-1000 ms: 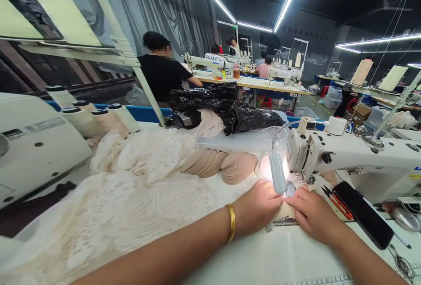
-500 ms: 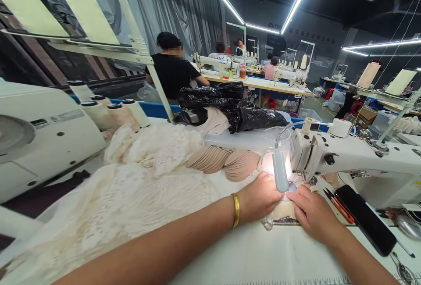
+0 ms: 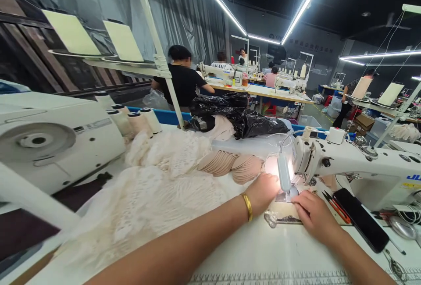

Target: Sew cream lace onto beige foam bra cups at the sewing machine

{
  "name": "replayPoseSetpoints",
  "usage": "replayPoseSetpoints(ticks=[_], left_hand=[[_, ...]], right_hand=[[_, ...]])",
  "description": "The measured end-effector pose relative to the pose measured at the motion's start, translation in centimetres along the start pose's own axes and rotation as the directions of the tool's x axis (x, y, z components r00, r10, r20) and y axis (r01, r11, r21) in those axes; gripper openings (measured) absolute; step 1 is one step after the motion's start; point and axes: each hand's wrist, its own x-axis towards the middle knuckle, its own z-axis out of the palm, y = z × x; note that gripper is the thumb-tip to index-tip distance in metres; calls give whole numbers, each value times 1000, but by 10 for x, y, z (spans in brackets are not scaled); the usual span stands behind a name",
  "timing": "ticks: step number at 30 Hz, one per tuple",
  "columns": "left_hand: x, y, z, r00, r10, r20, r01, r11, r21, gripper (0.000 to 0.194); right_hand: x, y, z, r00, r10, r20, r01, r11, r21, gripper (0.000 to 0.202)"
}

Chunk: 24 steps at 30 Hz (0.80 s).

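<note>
At the white sewing machine (image 3: pixel 348 155), my left hand (image 3: pixel 263 192) rests left of the needle area, a gold bangle (image 3: pixel 246 207) on its wrist. Its fingers curl in the glare behind a small grey lamp (image 3: pixel 283 173), which partly hides them. My right hand (image 3: pixel 312 212) lies right of the needle area, thumb and fingertips pressed together low at the bed. What either hand grips is too small and washed out to name. A beige pad with a dark edge (image 3: pixel 285 212) lies in front of the fingers. Overlapping beige cup-shaped pieces (image 3: pixel 248 169) are behind my left hand.
Cream lace fabric (image 3: pixel 164 193) is heaped on the left. Orange-handled thread snips (image 3: pixel 338 209) and a black phone (image 3: pixel 362 219) lie right of my hand. A black plastic bag (image 3: pixel 240 116) sits behind; a ruler strip (image 3: pixel 263 277) runs along the front edge.
The view has turned slightly left and up. My left hand has drawn back a little from the right one, opening a small gap by the needle; the right hand stays about where it was.
</note>
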Motion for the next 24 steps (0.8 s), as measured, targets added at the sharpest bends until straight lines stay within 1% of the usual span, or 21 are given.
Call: replayPoseSetpoints(ticks=[1, 2, 4, 5, 6, 7, 8, 9, 10, 11, 12, 13, 14, 15, 16, 17, 18, 20, 21, 22, 24], left_hand=[[-6, 1, -5, 1000, -10, 4, 10, 1000, -3, 16], [-14, 5, -11, 1000, -14, 6, 14, 1000, -20, 17], [-39, 22, -22, 1000, -14, -8, 13, 993, -120, 22], [-53, 35, -26, 999, -19, -34, 9, 966, -258, 23], [-68, 49, -27, 997, -48, -54, 22, 910, -414, 23], [-82, 65, -27, 989, -144, -45, 90, 803, -590, 22], [-95, 81, -24, 970, -239, 42, 185, 613, -768, 25], [-105, 95, -19, 942, -262, 210, 293, 335, -896, 26], [-111, 106, -15, 896, -264, 357, 369, -4, -929, 35], [-115, 115, -11, 840, -310, 445, 367, -279, -887, 43], [-115, 120, -8, 787, -374, 491, 293, -474, -830, 45], [-113, 122, -7, 734, -467, 493, 172, -575, -800, 44], [-109, 122, -8, 677, -566, 471, 51, -603, -796, 42], [-104, 119, -11, 624, -649, 436, -44, -587, -809, 39], [-99, 116, -14, 578, -709, 404, -107, -557, -824, 37], [-95, 112, -17, 538, -749, 386, -144, -533, -834, 36], [-91, 108, -21, 500, -769, 398, -161, -534, -830, 31], [-87, 103, -26, 432, -749, 503, -168, -615, -771, 18], [-86, 102, -27, 422, -715, 558, -176, -668, -723, 17], [-86, 102, -29, 432, -676, 597, -185, -714, -675, 23], [-88, 104, -31, 507, -623, 596, -200, -758, -621, 29]], right_hand=[[0, -6, 0, 997, 78, 25, -81, 987, 136, 24], [1, -13, 1, 983, 168, 70, -181, 939, 291, 23], [3, -29, 4, 931, 310, 191, -362, 741, 566, 33], [5, -37, 7, 908, 347, 233, -410, 630, 660, 42], [6, -45, 11, 895, 371, 248, -425, 540, 726, 49], [7, -53, 15, 888, 390, 243, -420, 478, 771, 53], [7, -61, 19, 886, 407, 222, -402, 434, 806, 57], [5, -68, 23, 885, 422, 196, -376, 400, 836, 60], [1, -74, 27, 883, 439, 166, -347, 374, 860, 64], [-4, -81, 32, 880, 456, 132, -317, 358, 878, 66], [-11, -87, 37, 876, 472, 98, -289, 351, 890, 68], [-19, -92, 42, 870, 489, 65, -266, 354, 896, 70], [-28, -97, 47, 860, 509, 32, -250, 366, 897, 70], [-37, -102, 52, 850, 527, 2, -239, 383, 892, 70], [-46, -106, 57, 837, 546, -30, -229, 401, 887, 70], [-54, -109, 62, 823, 564, -63, -219, 418, 882, 70], [-61, -111, 66, 806, 584, -100, -206, 434, 877, 69], [-71, -112, 72, 759, 623, -187, -170, 468, 867, 69], [-74, -112, 74, 735, 639, -228, -153, 484, 862, 69], [-77, -111, 75, 713, 650, -263, -139, 498, 856, 70], [-80, -110, 76, 686, 659, -308, -121, 521, 845, 70]])
